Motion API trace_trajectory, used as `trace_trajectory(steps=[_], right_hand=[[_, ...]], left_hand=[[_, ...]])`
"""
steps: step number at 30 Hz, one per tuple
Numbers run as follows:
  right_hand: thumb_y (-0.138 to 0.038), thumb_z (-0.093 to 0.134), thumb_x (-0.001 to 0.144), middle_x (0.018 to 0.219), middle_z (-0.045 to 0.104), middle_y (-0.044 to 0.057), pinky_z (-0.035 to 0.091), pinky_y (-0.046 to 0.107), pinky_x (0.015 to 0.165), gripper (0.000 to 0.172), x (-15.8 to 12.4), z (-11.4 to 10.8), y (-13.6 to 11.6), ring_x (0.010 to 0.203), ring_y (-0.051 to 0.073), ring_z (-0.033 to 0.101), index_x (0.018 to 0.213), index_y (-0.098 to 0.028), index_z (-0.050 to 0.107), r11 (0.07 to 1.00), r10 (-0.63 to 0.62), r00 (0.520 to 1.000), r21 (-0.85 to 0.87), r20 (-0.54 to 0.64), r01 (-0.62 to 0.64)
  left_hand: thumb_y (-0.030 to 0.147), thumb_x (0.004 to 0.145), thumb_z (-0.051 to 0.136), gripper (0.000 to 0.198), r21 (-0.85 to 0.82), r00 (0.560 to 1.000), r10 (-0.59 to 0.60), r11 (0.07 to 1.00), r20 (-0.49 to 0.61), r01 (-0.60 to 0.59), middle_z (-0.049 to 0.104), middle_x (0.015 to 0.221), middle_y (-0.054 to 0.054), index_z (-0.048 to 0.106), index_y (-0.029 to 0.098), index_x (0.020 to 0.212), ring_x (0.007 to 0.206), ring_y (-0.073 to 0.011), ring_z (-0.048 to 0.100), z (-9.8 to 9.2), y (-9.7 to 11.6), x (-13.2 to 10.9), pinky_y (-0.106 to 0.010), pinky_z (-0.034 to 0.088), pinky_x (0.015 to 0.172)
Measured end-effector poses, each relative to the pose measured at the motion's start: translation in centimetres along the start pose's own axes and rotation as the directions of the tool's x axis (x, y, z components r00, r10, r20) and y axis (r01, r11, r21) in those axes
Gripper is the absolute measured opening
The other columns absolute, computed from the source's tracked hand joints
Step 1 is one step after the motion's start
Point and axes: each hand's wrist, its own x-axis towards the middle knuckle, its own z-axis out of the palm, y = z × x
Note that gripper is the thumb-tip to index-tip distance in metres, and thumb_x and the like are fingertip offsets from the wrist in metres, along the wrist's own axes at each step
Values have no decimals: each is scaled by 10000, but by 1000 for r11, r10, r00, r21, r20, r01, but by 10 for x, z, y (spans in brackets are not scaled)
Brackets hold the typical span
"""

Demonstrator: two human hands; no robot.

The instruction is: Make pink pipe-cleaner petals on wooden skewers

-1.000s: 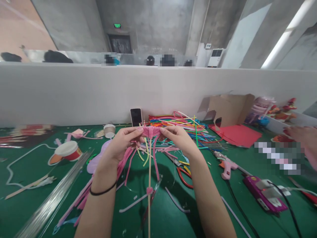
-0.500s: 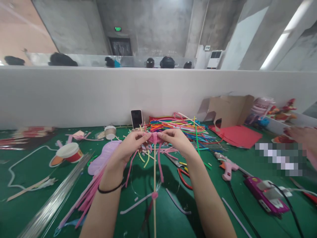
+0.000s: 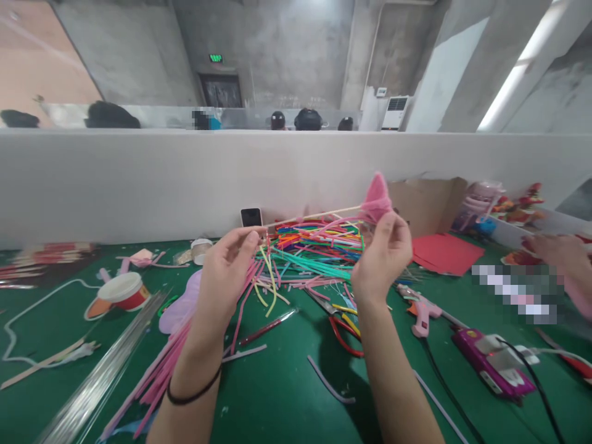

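A thin wooden stick (image 3: 330, 213) lies nearly level across the view, between my two hands. My left hand (image 3: 226, 271) pinches its left end, thumb against fingers. At the right end is a pink fuzzy pipe-cleaner piece (image 3: 377, 196) with a pointed, petal-like tip standing up. My right hand (image 3: 385, 256) closes on the lower edge of this piece, and a pink strand trails from it to the left. Beneath the stick lies a heap of coloured pipe cleaners (image 3: 314, 243). The fingers of my right hand hide part of the pink piece.
Red-handled scissors (image 3: 345, 336), a pink glue gun (image 3: 423, 314) and a purple power strip (image 3: 493, 364) lie to the right. Leftward are pink pipe cleaners (image 3: 148, 388), clear rods (image 3: 104, 364) and a paper cup (image 3: 123, 293). Another person's hand (image 3: 562, 253) is at far right.
The stick has turned from upright to nearly level, its pink end now to the right. My left hand has moved from the pink piece to the stick's other end; my right hand moved right.
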Motion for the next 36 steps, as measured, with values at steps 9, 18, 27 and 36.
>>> trace_trajectory(steps=[9, 18, 27, 36], right_hand=[[-204, 593, 870, 1082, 711, 10, 414, 420, 1022, 243, -48, 22, -4, 1221, 216, 507, 1101, -253, 647, 711, -503, 448, 59, 739, 701], [-224, 458, 945, 1101, 673, 57, 428, 407, 1000, 225, -26, -8, 1, 1099, 196, 578, 1088, -217, 632, 834, -318, 675, -142, 666, 533], [-360, 639, 812, 1159, 590, 195, 422, 446, 903, 465, -55, -109, 73, 1109, 346, 523, 1208, -122, 584, 434, 576, 398, -680, 714, 591], [-282, 502, 854, 1134, 574, 152, 393, 392, 846, 301, -72, -114, 83, 1080, 311, 519, 1120, -186, 606, 271, 561, 493, -710, 665, 650]], left_hand=[[374, 915, 547, 400, -593, 933, -200, 727, 300, 347, 600, 1308, -136, 608, 127, 1223, 1231, -261, 539, 31, 4, -12, -345, 462, 1003], [371, 921, 530, 473, -559, 886, -301, 692, 352, 457, 655, 1230, -142, 498, 200, 1361, 1081, -270, 651, 3, -19, 8, -409, 521, 927], [336, 949, 458, 354, -544, 927, -346, 755, 144, 366, 718, 1053, -175, 617, 135, 1193, 1011, -284, 684, -27, -5, 13, -394, 570, 863], [288, 949, 430, 311, -720, 929, -371, 645, -2, 256, 750, 928, -128, 671, 157, 804, 1030, -273, 679, -15, -29, 27, -415, 561, 904]])
